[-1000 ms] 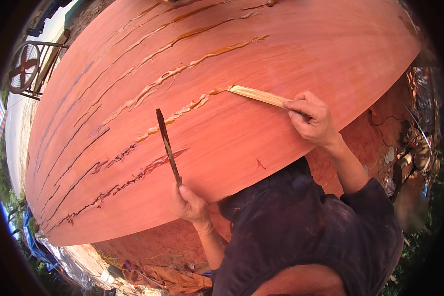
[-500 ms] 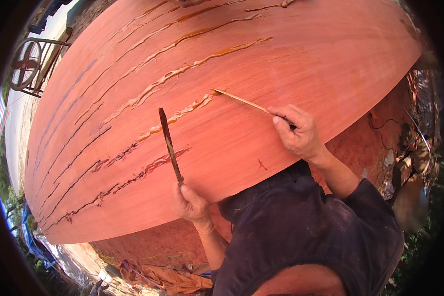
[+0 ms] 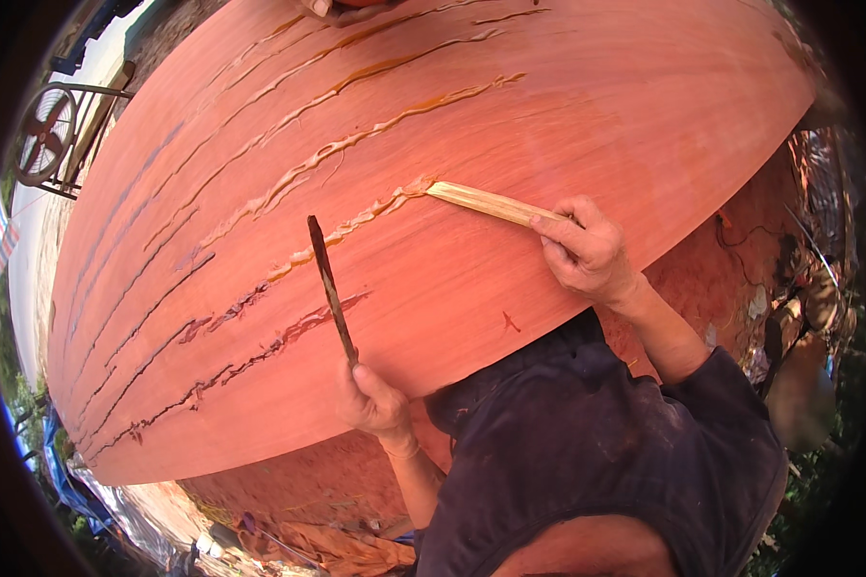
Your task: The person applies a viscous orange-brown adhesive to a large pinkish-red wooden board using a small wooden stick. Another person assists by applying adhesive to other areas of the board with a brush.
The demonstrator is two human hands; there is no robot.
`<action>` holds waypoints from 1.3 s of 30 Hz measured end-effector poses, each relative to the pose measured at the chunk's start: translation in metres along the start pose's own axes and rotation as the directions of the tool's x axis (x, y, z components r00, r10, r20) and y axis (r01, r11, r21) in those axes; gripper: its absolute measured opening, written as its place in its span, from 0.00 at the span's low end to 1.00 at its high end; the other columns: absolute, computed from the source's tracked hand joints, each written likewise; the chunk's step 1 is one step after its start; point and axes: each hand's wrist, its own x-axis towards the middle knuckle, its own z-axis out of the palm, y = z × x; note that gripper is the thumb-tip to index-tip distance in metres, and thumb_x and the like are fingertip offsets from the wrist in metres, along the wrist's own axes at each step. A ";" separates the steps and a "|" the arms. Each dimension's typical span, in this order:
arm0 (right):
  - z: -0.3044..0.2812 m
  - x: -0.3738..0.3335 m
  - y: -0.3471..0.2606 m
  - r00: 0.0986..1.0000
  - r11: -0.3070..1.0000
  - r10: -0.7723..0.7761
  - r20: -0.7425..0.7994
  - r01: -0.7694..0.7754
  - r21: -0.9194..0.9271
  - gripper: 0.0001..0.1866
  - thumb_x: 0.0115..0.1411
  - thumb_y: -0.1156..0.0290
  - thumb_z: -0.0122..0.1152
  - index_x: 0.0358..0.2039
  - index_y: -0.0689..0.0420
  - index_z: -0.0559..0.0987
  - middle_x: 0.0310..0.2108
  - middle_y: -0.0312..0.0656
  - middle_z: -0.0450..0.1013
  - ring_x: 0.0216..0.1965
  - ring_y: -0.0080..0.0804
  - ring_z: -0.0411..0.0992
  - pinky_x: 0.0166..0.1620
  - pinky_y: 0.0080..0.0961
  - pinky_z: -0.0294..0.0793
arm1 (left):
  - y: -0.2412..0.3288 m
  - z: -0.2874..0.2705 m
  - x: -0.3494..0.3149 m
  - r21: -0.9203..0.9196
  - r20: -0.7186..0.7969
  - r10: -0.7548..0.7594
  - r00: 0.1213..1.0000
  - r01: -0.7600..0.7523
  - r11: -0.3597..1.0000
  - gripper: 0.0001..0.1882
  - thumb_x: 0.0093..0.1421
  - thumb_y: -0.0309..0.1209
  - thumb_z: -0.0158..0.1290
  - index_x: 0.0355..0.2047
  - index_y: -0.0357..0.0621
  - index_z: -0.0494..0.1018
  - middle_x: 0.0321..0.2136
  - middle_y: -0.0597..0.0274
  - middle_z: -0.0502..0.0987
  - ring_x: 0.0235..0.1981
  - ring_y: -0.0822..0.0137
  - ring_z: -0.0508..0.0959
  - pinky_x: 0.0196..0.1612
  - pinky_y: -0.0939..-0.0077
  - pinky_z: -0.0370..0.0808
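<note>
Putty bead (image 3: pixel 390 203) is slanting across the red surface (image 3: pixel 520 279) ahead, its far right end meeting the pale stick (image 3: pixel 481 201) my nearer right hand (image 3: pixel 587 250) is pinching, my left hand (image 3: pixel 373 399) gripping a dark stick (image 3: pixel 330 286).

Open-air workshop or work yard, by look of it: daylight, reddish dirt ground (image 3: pixel 322 478), foliage (image 3: pixel 27 397) at left rim, blue tarp (image 3: pixel 64 473), striped sheet (image 3: pixel 2 238), rumpled brown-orange cloth (image 3: pixel 342 548), caged fan (image 3: pixel 46 135), broad reddish wooden workpiece (image 3: pixel 510 279) with ridges of orange filler (image 3: pixel 380 210).
</note>
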 end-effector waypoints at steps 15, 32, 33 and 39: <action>0.006 -0.012 0.004 0.998 0.999 -0.046 -0.029 0.047 0.024 0.17 0.47 0.83 0.63 0.39 0.57 0.83 0.31 0.44 0.72 0.26 0.35 0.73 0.24 0.28 0.72 | 0.002 -0.004 -0.001 0.015 0.051 -0.051 0.997 0.051 0.999 0.16 0.68 0.26 0.44 0.48 0.26 0.75 0.35 0.56 0.80 0.32 0.72 0.75 0.38 0.78 0.71; -0.007 -0.016 0.028 0.988 0.988 -0.149 -0.049 0.147 -0.052 0.19 0.46 0.88 0.63 0.40 0.58 0.81 0.33 0.44 0.71 0.26 0.32 0.72 0.24 0.25 0.70 | 0.004 0.001 -0.001 0.015 0.012 -0.012 1.000 0.011 1.000 0.16 0.68 0.27 0.44 0.47 0.25 0.75 0.36 0.56 0.81 0.33 0.72 0.75 0.38 0.79 0.71; -0.007 -0.015 0.029 0.989 0.990 -0.134 -0.068 0.130 -0.063 0.19 0.46 0.87 0.64 0.40 0.58 0.81 0.33 0.44 0.71 0.25 0.32 0.72 0.24 0.25 0.70 | 0.003 0.003 0.001 0.030 -0.007 0.040 0.999 -0.040 0.999 0.16 0.68 0.27 0.44 0.47 0.25 0.75 0.33 0.57 0.81 0.29 0.74 0.74 0.33 0.80 0.71; -0.013 -0.014 0.029 0.992 0.993 -0.099 -0.082 0.093 -0.074 0.17 0.48 0.86 0.64 0.40 0.58 0.81 0.32 0.45 0.72 0.25 0.34 0.72 0.25 0.26 0.70 | 0.005 0.001 -0.002 0.009 -0.002 -0.043 0.999 0.043 0.999 0.16 0.68 0.27 0.44 0.46 0.26 0.76 0.28 0.66 0.75 0.26 0.78 0.68 0.30 0.83 0.65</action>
